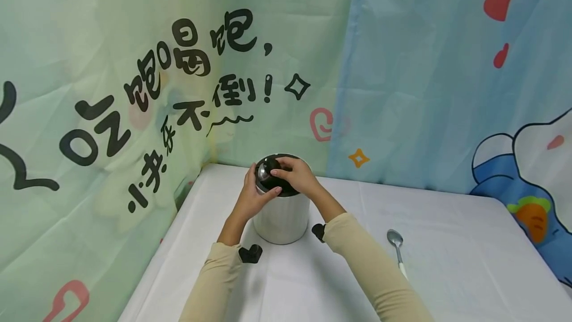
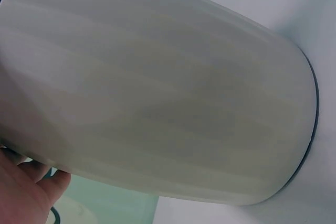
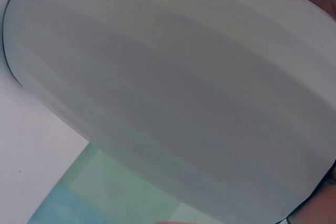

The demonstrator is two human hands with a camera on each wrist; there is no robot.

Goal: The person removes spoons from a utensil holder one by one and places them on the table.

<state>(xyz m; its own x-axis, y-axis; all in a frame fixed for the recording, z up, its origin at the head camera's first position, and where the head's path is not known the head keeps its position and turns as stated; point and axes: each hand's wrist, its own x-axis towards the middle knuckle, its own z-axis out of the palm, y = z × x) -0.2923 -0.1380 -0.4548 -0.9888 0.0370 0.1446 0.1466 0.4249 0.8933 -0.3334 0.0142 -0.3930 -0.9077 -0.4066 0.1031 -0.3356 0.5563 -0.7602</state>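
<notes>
Pinches, with the right hand [image 1: 297, 177], one dark shiny ball [image 1: 264, 174] near the centre of the frame, with thumb and fingertips partly closed on its right side. Spans, with the left hand [image 1: 251, 197], the left edge of one white container [image 1: 281, 222], with thumb and fingers curved wide around the rim. Seems to brace the container that way, probably to stop it shifting under the right hand. Cannot tell whether to call the ball loose or fixed to the dark top [image 1: 287, 191]. Wears two beige sleeves [image 1: 216, 275] and two black wrist pieces [image 1: 251, 254]. Has the container upright on one white-covered bench [image 1: 469, 252], mid-frame, perhaps for easy reach with both hands. Has one spoon [image 1: 395, 238] lying at the lower right, well apart, likely out of the way. Works before a printed backdrop [image 1: 402, 63] across the upper frame, with one carrot picture [image 1: 534, 220] at the far right
</notes>
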